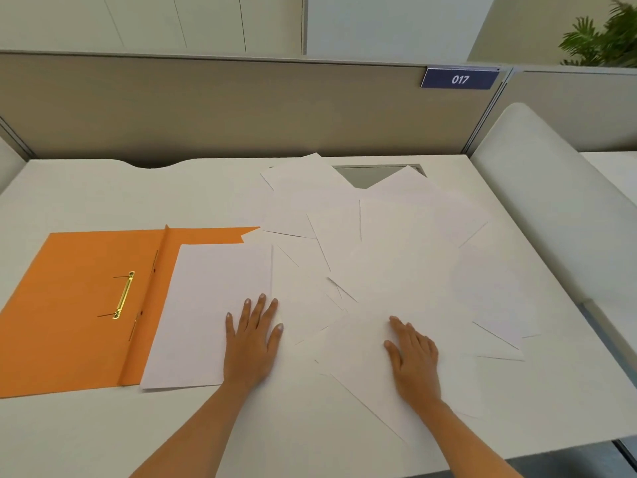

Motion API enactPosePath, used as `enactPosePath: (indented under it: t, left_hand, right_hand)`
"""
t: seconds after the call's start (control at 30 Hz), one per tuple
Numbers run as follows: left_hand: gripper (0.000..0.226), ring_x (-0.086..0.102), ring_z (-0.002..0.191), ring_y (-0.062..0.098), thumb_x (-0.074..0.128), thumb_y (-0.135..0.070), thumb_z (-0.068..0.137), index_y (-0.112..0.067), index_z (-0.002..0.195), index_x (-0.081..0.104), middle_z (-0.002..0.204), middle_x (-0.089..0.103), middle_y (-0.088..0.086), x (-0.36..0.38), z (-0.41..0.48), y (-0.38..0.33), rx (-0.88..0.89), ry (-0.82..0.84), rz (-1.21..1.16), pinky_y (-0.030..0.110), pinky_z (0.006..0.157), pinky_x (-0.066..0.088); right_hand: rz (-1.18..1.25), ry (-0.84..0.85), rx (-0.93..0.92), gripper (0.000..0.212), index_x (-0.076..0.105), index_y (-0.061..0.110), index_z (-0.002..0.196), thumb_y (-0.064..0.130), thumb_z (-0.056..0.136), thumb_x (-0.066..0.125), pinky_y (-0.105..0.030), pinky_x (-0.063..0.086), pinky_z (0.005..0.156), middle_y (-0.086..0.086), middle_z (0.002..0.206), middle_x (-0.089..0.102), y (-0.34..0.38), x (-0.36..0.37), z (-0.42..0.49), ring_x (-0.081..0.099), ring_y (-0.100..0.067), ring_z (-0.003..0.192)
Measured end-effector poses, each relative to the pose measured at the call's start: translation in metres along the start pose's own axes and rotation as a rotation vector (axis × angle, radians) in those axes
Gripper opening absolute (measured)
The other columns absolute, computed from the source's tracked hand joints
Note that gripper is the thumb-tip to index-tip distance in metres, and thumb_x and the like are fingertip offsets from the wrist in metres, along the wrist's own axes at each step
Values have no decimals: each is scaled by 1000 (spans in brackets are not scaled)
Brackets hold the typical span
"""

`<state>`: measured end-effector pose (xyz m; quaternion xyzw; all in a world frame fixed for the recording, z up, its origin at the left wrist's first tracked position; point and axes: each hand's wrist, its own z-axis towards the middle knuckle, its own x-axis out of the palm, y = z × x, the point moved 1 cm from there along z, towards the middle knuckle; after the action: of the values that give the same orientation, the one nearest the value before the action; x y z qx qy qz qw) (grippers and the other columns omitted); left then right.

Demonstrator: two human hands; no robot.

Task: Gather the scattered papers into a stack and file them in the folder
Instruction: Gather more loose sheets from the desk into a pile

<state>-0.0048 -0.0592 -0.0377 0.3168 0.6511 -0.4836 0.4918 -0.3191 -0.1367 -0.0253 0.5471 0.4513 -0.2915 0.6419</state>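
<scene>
An orange folder lies open on the left of the white desk, its gold fastener showing on the left leaf. One white sheet rests squarely on the folder's right leaf. Several loose white papers lie fanned and overlapping across the middle and right of the desk. My left hand lies flat with fingers spread on the right edge of the squared sheet. My right hand lies flat, palm down, on the loose papers near the front. Neither hand grips anything.
The white desk is backed by a beige partition carrying a blue "017" sign. A cable slot is partly covered by papers at the back. A white side divider bounds the right; a plant stands beyond.
</scene>
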Motion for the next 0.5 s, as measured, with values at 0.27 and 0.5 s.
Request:
enactPosePath:
  t: [0.27, 0.5]
  left_hand:
    - [60, -9, 148, 8, 8, -61, 95, -42, 152, 8, 161, 0, -17, -3, -2, -1, 9, 1, -30, 47, 120, -6]
    - [91, -10, 149, 10, 36, -84, 79, -39, 153, 6, 160, -2, -21, -18, -7, -8, 237, 38, -53, 54, 117, -9]
  right_hand:
    - [-6, 13, -244, 36, 49, 35, 131, 43, 98, 37, -30, 32, 100, 16, 115, 59, 41, 16, 58, 52, -17, 104]
    - [17, -145, 91, 65, 32, 25, 147, 60, 93, 44, -43, 15, 115, 3, 155, 29, 19, -16, 115, 24, -17, 144]
